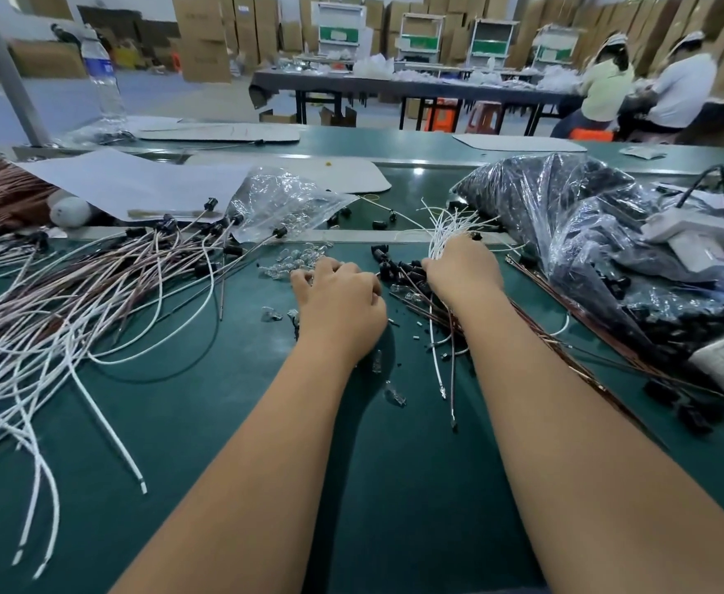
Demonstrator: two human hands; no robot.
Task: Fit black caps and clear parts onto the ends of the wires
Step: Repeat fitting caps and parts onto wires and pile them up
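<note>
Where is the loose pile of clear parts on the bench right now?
In the head view the clear parts lie on the green mat centre-left, just beyond the left hand, below the clear plastic bag.

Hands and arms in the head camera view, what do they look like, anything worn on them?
Both forearms come in bare from the bottom edge, with no sleeve in view. The left hand and the right hand wear no gloves, and no rings, watch or wristband show on the visible backs and wrists. The fingertips are partly hidden, so the nails cannot be judged.
</note>
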